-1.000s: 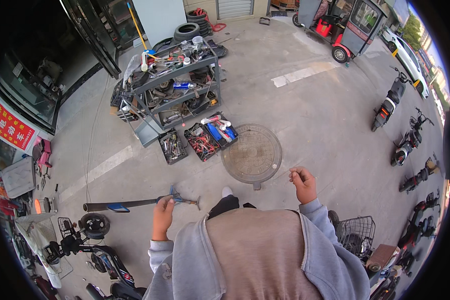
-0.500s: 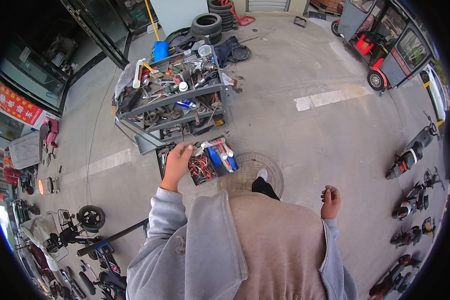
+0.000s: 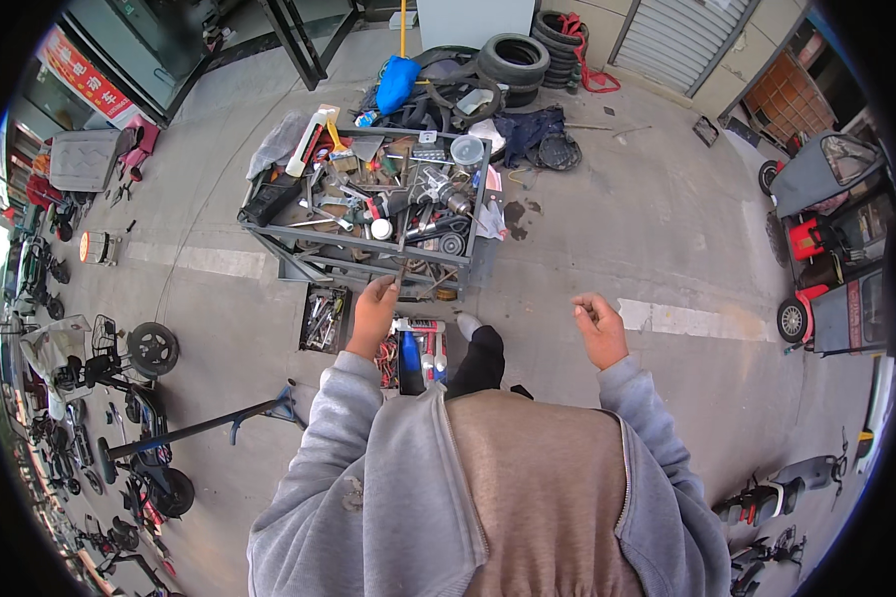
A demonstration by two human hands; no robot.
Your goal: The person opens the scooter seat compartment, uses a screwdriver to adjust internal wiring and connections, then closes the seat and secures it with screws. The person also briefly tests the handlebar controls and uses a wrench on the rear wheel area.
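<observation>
My left hand (image 3: 373,316) is closed, with its fingertips round a thin, dark rod-like tool (image 3: 402,267) that points up toward the cart; its exact kind is not clear. Just ahead stands a grey metal tool cart (image 3: 353,242), its top tray heaped with wrenches, a power drill (image 3: 438,189), a yellow-handled brush (image 3: 338,147) and a clear round tub (image 3: 466,150). Out to the right, over bare floor, my right hand (image 3: 601,330) is held with fingers loosely bent and nothing visible in them.
By the cart's foot lie an open box of tools (image 3: 325,318) and a bin with a blue bottle (image 3: 411,353). Tyres (image 3: 514,62) are stacked behind, near a blue-headed broom (image 3: 398,84). Scooters line the left; a grey three-wheeler (image 3: 834,179) stands at right.
I have stepped closer to the cart, and the view has turned left-to-right across the yard. My right hand has come up and forward; my left still grips the thin tool.
</observation>
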